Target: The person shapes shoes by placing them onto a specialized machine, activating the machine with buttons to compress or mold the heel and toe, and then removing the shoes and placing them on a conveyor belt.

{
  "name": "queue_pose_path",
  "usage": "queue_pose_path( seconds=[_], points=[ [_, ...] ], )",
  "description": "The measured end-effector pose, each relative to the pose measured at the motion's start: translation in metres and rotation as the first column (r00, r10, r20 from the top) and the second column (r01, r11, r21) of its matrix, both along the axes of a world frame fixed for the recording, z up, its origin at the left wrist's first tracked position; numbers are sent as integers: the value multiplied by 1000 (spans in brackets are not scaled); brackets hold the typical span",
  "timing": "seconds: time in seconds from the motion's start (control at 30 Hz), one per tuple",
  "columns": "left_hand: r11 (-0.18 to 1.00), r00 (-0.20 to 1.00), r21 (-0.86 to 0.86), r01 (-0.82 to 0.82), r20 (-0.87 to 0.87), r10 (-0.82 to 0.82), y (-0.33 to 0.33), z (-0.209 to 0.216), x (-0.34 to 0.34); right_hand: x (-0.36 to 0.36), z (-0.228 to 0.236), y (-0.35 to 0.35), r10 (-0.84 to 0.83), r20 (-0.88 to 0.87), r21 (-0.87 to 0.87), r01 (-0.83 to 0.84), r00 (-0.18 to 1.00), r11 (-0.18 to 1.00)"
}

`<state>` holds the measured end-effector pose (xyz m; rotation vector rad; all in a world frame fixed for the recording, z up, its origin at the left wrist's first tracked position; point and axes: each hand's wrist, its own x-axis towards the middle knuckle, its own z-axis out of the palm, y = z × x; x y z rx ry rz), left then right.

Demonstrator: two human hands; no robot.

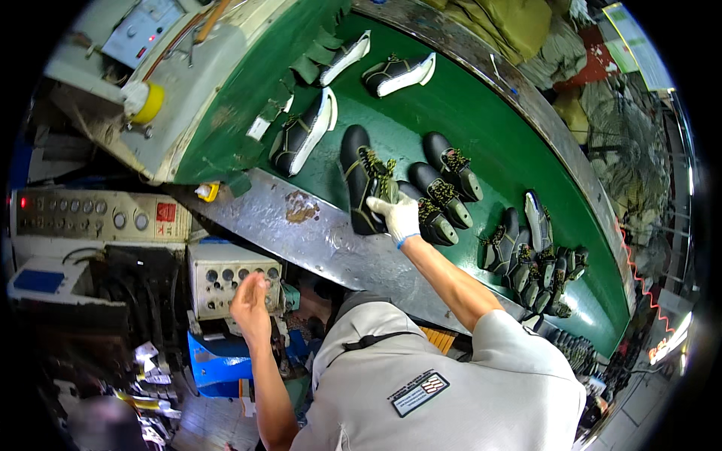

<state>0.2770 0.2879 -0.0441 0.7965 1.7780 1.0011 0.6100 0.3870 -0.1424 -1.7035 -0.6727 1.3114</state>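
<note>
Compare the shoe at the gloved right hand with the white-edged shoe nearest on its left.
The right hand touches the first shoe; no hand touches the white-edged shoe. The first shoe shows yellow-and-black laces; the white-edged shoe shows a broad white edge. Both have black uppers.

Head cam: left one of a side-by-side pair on the person's head, aimed steeply down
Fisheye: super wide, edges bending toward the round black rim
Grey shirt (481, 376): closest thing to the lens, bottom middle
Left hand (250, 304) + right hand (397, 214): fairly near, around mid-frame
Green table (481, 109): bit further out, upper middle to right
</note>
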Motion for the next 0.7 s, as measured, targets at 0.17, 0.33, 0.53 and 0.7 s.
queue_pose_path(
  seconds=[0.17,0.33,0.53,0.7],
  points=[
    [990,996,-138,39,-75,-49,3,-28,-3,29,-113,65,223,724,-316,27,652,948],
    [984,990,-177,-13,-139,-12,-25,-50,-21,58,-79,112,753,295,-627,-476,588,617],
    [955,978,-295,-27,-207,-37,-41,-57,-16,150,-105,250,349,539,-382,-147,767,913],
    [889,943,-452,66,-264,-204,-36,-59,19,174,-185,372,-158,307,-189,223,938,956]
  ],
)
